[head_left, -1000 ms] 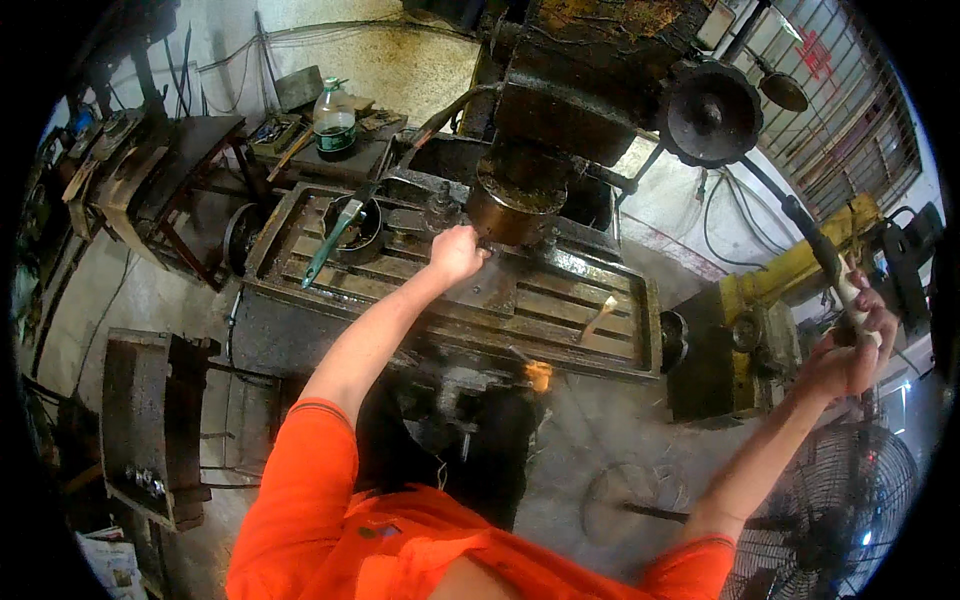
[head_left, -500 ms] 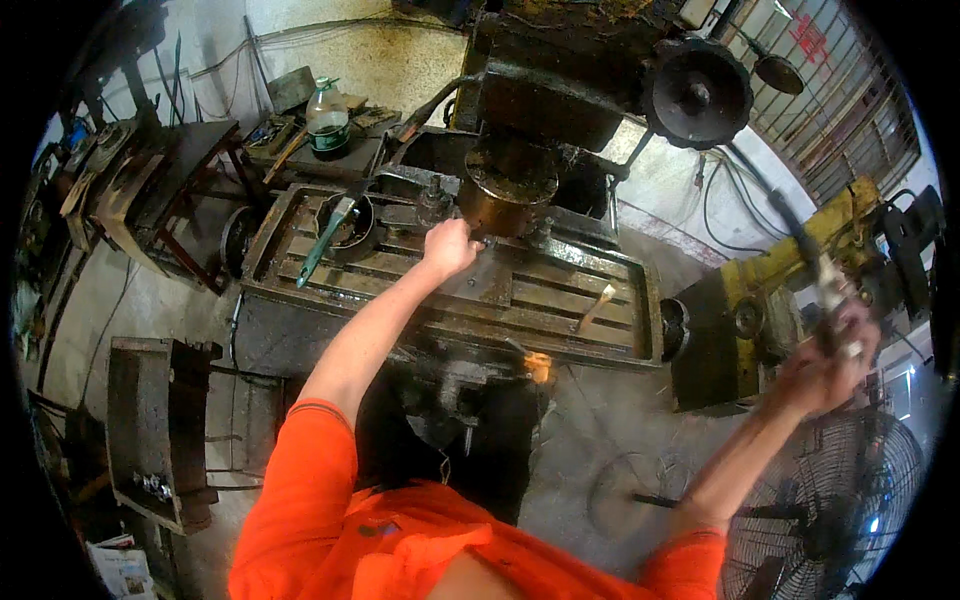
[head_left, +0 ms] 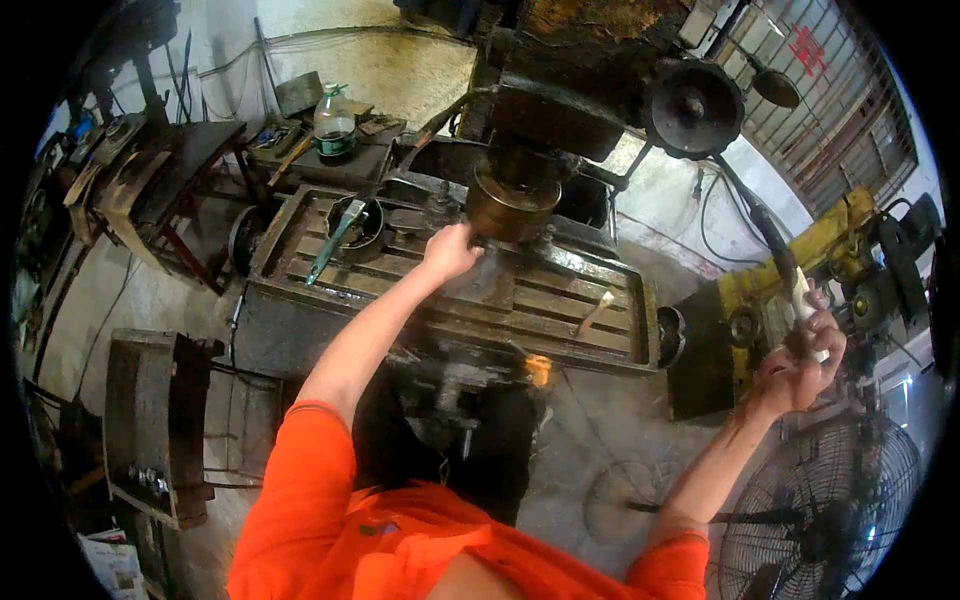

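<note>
My left hand [head_left: 450, 252] is closed beside the lower edge of a brown metal cylinder [head_left: 513, 205] under the machine head. What its fingers grip is hidden. Out to the right, my right hand [head_left: 803, 352] has its fingers round the pale grip [head_left: 801, 296] of a long dark lever [head_left: 762, 222], which slopes down from a round black hub [head_left: 695, 108]. Below the cylinder lies the slotted metal worktable [head_left: 470, 322], wet and oily. A brush with a green handle [head_left: 335, 243] rests across a dark round pot [head_left: 368, 222] on the table's left part. Another small brush [head_left: 595, 314] leans on the right slats.
A plastic bottle of dark liquid [head_left: 334, 125] stands on a bench behind. On the right are a yellow machine [head_left: 745, 295] and a large caged fan [head_left: 820, 510]. An open metal box [head_left: 150, 420] stands at left. An orange object [head_left: 538, 370] hangs at the table's front edge.
My right hand and the lever's grip have swung left, toward my body. The left hand keeps its place by the cylinder. The view has shifted slightly.
</note>
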A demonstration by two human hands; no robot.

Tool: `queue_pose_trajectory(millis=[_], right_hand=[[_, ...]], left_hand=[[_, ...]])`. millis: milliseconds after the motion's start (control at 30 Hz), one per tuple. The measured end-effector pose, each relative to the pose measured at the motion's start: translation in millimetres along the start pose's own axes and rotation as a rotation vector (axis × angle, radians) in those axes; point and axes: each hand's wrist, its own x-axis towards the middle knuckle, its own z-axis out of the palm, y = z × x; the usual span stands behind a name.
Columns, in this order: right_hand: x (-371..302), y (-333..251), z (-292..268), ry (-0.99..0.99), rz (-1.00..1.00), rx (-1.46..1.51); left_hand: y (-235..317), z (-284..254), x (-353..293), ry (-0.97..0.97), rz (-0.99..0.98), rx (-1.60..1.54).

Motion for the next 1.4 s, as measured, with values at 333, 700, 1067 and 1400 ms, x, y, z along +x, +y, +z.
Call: queue_pose_trajectory(millis=[333, 700, 1067, 1400], right_hand=[[-19, 6, 7, 0.057, 0.024, 0.035], [-39, 14, 5, 0.082, 0.007, 0.069], [-57, 25, -1, 0.075, 0.003, 0.083], [-77, 40, 2, 0.121, -0.006, 0.159]], left_hand=[[-49, -84, -109, -0.164, 0.102, -0.269], [-88, -165, -214, -0.081, -0.303, -0.472], [-117, -189, -234, 0.084, -0.318, -0.483], [-122, -216, -253, 0.152, -0.375, -0.434]])
